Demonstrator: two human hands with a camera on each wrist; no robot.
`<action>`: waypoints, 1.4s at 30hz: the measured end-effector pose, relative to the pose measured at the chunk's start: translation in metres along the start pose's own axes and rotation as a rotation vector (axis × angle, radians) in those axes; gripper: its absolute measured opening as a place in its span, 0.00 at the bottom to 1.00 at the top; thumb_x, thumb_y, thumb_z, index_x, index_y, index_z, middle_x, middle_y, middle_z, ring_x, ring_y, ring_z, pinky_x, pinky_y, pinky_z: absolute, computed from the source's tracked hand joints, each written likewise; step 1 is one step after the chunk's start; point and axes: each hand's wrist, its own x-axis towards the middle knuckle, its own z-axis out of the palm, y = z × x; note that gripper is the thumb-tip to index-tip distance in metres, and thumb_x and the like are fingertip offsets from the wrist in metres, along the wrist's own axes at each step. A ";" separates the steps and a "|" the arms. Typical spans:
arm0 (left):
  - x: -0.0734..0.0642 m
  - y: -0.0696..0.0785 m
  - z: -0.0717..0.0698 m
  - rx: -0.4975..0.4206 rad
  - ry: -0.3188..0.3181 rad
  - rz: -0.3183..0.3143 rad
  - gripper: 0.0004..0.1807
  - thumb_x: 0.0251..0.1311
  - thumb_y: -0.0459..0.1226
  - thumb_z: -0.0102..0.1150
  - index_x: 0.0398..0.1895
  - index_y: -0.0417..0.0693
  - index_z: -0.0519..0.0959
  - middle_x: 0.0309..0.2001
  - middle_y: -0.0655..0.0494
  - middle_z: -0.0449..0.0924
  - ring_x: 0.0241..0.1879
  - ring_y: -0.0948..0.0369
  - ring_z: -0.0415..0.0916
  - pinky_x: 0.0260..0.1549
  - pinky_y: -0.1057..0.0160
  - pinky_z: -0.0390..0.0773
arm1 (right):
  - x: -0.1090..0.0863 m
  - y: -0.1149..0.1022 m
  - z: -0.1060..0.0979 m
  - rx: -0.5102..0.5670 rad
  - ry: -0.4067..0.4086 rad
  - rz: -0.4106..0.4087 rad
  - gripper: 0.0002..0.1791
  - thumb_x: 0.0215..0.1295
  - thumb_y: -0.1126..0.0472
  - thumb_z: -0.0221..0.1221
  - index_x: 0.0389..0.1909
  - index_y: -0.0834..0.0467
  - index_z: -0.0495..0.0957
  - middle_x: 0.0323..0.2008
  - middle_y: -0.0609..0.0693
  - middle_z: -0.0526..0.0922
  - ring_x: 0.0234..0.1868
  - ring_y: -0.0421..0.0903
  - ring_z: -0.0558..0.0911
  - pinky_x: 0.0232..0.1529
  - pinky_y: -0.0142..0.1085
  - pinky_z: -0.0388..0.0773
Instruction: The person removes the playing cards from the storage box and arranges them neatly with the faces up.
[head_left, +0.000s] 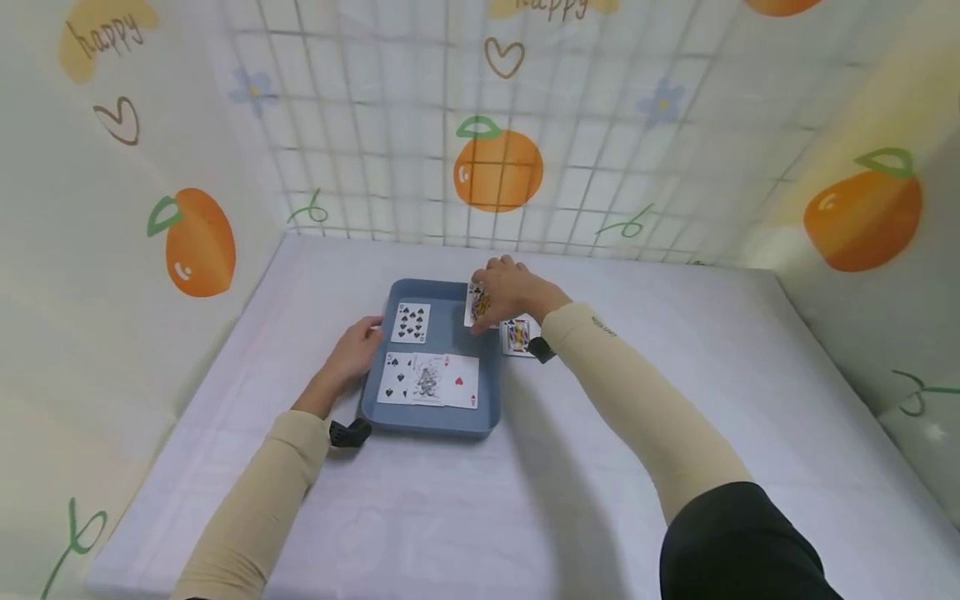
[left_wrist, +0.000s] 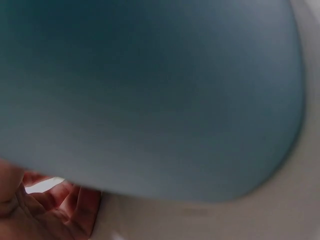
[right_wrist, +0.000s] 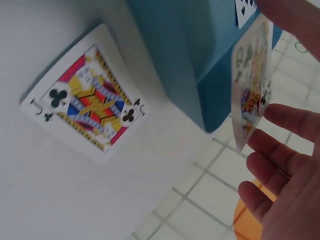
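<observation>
My right hand (head_left: 513,292) pinches a black-suited face card (head_left: 478,305) between thumb and fingers, above the upper right corner of the blue tray (head_left: 431,432). In the right wrist view the held face card (right_wrist: 252,82) stands nearly on edge. Beside the tray's right side lies a jack of clubs (right_wrist: 95,97) face up on the table, partly covered by the right hand in the head view. At the tray's left side my left hand (head_left: 352,357) rests against the rim, its fingers loosely bent; the left wrist view is mostly filled by the tray wall.
Inside the tray, a ten of spades (head_left: 411,323) lies upper left. Along the lower part an overlapping row holds a spade card (head_left: 393,383), a joker (head_left: 428,381) and an ace of hearts (head_left: 461,382). A white grid panel (head_left: 585,192) stands behind the white-covered table (head_left: 420,508).
</observation>
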 end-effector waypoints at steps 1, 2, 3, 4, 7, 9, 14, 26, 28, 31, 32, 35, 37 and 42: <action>-0.001 0.000 0.000 0.002 -0.001 0.001 0.27 0.78 0.42 0.34 0.75 0.42 0.57 0.67 0.39 0.67 0.67 0.45 0.64 0.66 0.45 0.63 | -0.002 0.001 -0.001 0.004 0.000 0.003 0.51 0.46 0.36 0.73 0.69 0.57 0.67 0.60 0.58 0.71 0.59 0.55 0.65 0.65 0.53 0.62; -0.002 0.001 0.000 0.002 -0.001 0.000 0.27 0.78 0.42 0.34 0.75 0.42 0.57 0.67 0.39 0.66 0.67 0.45 0.64 0.66 0.45 0.63 | -0.004 0.003 -0.001 0.008 -0.002 0.006 0.51 0.46 0.37 0.73 0.69 0.57 0.67 0.60 0.58 0.70 0.60 0.55 0.65 0.65 0.53 0.62; -0.002 0.001 0.001 0.001 -0.002 -0.002 0.27 0.78 0.42 0.34 0.75 0.42 0.57 0.67 0.39 0.66 0.67 0.45 0.64 0.66 0.45 0.63 | -0.006 0.004 -0.001 0.008 -0.003 0.009 0.51 0.46 0.37 0.73 0.69 0.57 0.67 0.60 0.58 0.70 0.60 0.55 0.65 0.65 0.53 0.62; -0.003 0.002 0.001 0.002 -0.002 -0.003 0.27 0.78 0.42 0.34 0.75 0.42 0.57 0.68 0.39 0.66 0.67 0.45 0.63 0.66 0.45 0.63 | -0.007 0.005 -0.002 0.010 -0.003 0.013 0.51 0.47 0.37 0.73 0.69 0.57 0.67 0.60 0.58 0.70 0.60 0.56 0.65 0.65 0.53 0.62; -0.004 0.003 0.002 0.007 0.000 -0.006 0.27 0.78 0.43 0.34 0.75 0.42 0.57 0.68 0.39 0.65 0.68 0.45 0.63 0.66 0.45 0.62 | -0.012 0.010 -0.002 0.006 -0.001 0.020 0.51 0.47 0.37 0.73 0.69 0.57 0.67 0.60 0.58 0.70 0.60 0.55 0.65 0.65 0.53 0.62; -0.003 0.003 0.002 0.012 0.001 -0.007 0.27 0.78 0.43 0.33 0.75 0.43 0.57 0.69 0.39 0.65 0.68 0.45 0.62 0.67 0.45 0.62 | -0.015 0.013 -0.002 0.000 -0.002 0.024 0.51 0.47 0.37 0.72 0.69 0.57 0.67 0.61 0.59 0.70 0.60 0.56 0.65 0.66 0.53 0.61; -0.002 0.001 0.002 0.026 0.001 -0.008 0.27 0.78 0.43 0.33 0.75 0.43 0.57 0.70 0.40 0.64 0.69 0.45 0.61 0.67 0.45 0.61 | -0.020 0.021 -0.002 0.004 -0.012 0.034 0.51 0.47 0.37 0.72 0.70 0.57 0.67 0.61 0.59 0.70 0.61 0.56 0.64 0.66 0.54 0.61; -0.006 0.002 0.004 0.032 0.002 -0.004 0.28 0.78 0.43 0.32 0.76 0.41 0.55 0.70 0.37 0.61 0.70 0.43 0.59 0.67 0.42 0.59 | -0.039 0.039 0.000 -0.006 -0.007 0.072 0.51 0.48 0.37 0.72 0.70 0.56 0.67 0.63 0.60 0.68 0.64 0.59 0.63 0.67 0.56 0.60; -0.006 0.001 0.004 0.034 0.001 -0.012 0.28 0.78 0.44 0.32 0.76 0.42 0.55 0.71 0.38 0.61 0.70 0.43 0.59 0.67 0.42 0.60 | -0.041 0.041 0.000 0.001 -0.011 0.079 0.50 0.48 0.37 0.72 0.69 0.56 0.67 0.63 0.60 0.68 0.63 0.58 0.63 0.67 0.56 0.60; -0.006 0.000 0.004 0.034 0.003 -0.015 0.28 0.78 0.44 0.32 0.76 0.42 0.55 0.71 0.38 0.61 0.70 0.43 0.58 0.67 0.43 0.60 | -0.043 0.043 0.000 0.008 -0.013 0.088 0.49 0.48 0.37 0.72 0.69 0.56 0.68 0.62 0.60 0.69 0.62 0.58 0.63 0.66 0.56 0.61; -0.005 0.000 0.004 0.033 0.004 -0.016 0.28 0.78 0.44 0.32 0.76 0.42 0.55 0.71 0.38 0.60 0.71 0.43 0.58 0.68 0.42 0.59 | -0.044 0.044 0.000 0.009 -0.015 0.093 0.49 0.48 0.38 0.72 0.69 0.55 0.68 0.62 0.60 0.69 0.62 0.58 0.63 0.66 0.56 0.61; -0.004 0.001 0.005 0.027 0.004 -0.007 0.28 0.78 0.43 0.31 0.76 0.42 0.55 0.72 0.38 0.60 0.71 0.43 0.57 0.68 0.43 0.58 | -0.047 0.046 0.001 0.017 -0.019 0.110 0.49 0.48 0.39 0.72 0.69 0.55 0.68 0.62 0.60 0.69 0.62 0.58 0.63 0.65 0.56 0.62; -0.003 0.001 0.005 0.024 0.001 -0.010 0.28 0.78 0.43 0.31 0.76 0.42 0.55 0.72 0.38 0.60 0.71 0.43 0.57 0.68 0.43 0.58 | -0.049 0.048 0.002 0.029 -0.025 0.116 0.49 0.47 0.39 0.72 0.69 0.55 0.68 0.61 0.60 0.69 0.61 0.58 0.64 0.65 0.56 0.63; -0.005 0.002 0.006 0.014 -0.004 -0.029 0.28 0.78 0.43 0.32 0.76 0.43 0.55 0.72 0.39 0.60 0.72 0.44 0.57 0.68 0.43 0.58 | -0.052 0.056 0.006 0.036 -0.024 0.112 0.50 0.46 0.38 0.72 0.69 0.55 0.68 0.61 0.60 0.69 0.60 0.58 0.64 0.63 0.56 0.63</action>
